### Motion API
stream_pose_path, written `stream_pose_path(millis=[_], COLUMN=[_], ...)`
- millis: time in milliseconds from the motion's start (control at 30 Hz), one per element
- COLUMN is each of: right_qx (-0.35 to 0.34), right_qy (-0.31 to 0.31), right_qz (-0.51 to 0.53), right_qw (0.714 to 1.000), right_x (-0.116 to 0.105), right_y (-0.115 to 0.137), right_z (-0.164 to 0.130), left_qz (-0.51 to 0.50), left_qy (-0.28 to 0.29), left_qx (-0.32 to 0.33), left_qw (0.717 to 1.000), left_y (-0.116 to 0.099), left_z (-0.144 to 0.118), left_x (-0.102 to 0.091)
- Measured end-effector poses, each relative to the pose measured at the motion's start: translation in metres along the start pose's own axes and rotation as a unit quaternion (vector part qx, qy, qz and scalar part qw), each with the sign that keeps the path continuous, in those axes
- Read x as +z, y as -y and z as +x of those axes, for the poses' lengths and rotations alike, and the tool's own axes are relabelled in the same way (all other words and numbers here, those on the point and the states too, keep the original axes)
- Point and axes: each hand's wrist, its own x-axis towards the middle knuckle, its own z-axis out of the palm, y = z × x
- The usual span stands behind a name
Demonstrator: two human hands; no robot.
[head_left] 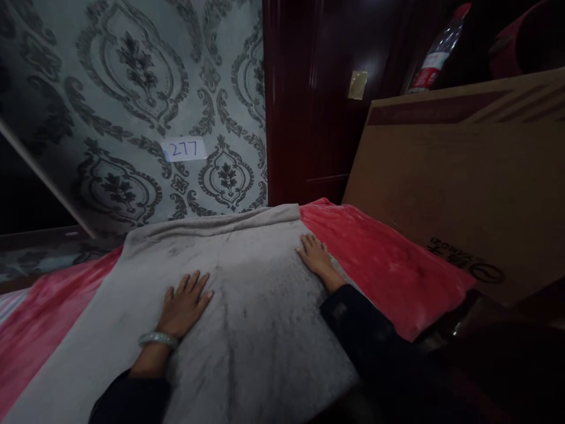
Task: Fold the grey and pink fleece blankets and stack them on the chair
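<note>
A grey plush blanket point(247, 330) lies spread out in front of me, with a few creases down its middle and a folded band along its far edge. My left hand point(184, 303) rests flat on its left half, fingers spread, a pale green bangle point(159, 338) around the wrist. Near the right edge of the grey blanket, my right hand point(315, 256) lies palm down with its fingers stretched out. Beneath the grey blanket, a red blanket point(388, 265) shows on both sides. Neither hand grips anything.
Behind the blankets stands a patterned wall point(220, 76) with a paper label point(183, 149) reading 277. A dark red door point(304, 118) adjoins it. A large cardboard sheet or box point(459, 176) leans at the right, with a plastic bottle point(436, 56) behind its top edge.
</note>
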Motion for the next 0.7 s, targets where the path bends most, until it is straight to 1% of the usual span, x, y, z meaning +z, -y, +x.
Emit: stream_pose_path(millis=[67,133,200,367,467,533,567,600,700], right_qx=[0.038,0.035,0.011,-0.048,-0.115,-0.163,-0.167,-0.157,-0.087], right_qy=[-0.004,0.019,0.041,0.067,0.088,0.099,0.100,0.098,0.076], right_qz=[-0.012,-0.026,-0.039,-0.044,-0.012,0.004,0.005,0.001,-0.010], right_qw=[0.999,0.999,0.998,0.996,0.989,0.982,0.981,0.983,0.993], right_x=[0.001,0.002,0.003,0.004,0.005,0.003,0.002,0.001,-0.001], right_y=[-0.005,-0.006,-0.005,0.000,-0.003,-0.011,-0.016,-0.021,-0.037], right_z=[0.001,0.000,-0.001,-0.008,-0.009,-0.004,-0.002,0.002,0.010], left_qz=[0.010,0.015,0.014,0.011,0.006,-0.004,-0.008,-0.012,-0.017], left_qy=[0.021,0.032,0.035,0.028,0.016,0.005,0.001,-0.002,0.003], left_qx=[-0.003,-0.002,-0.007,-0.009,-0.010,-0.008,-0.009,-0.012,-0.042], left_qw=[1.000,0.999,0.999,1.000,1.000,1.000,1.000,1.000,0.999], left_y=[-0.002,-0.004,-0.005,-0.005,-0.005,-0.005,-0.004,-0.004,-0.006], left_z=[-0.001,-0.003,-0.005,-0.005,-0.004,-0.005,-0.005,-0.006,-0.005], left_x=[-0.003,-0.007,-0.009,-0.010,-0.006,-0.005,-0.005,-0.005,-0.014])
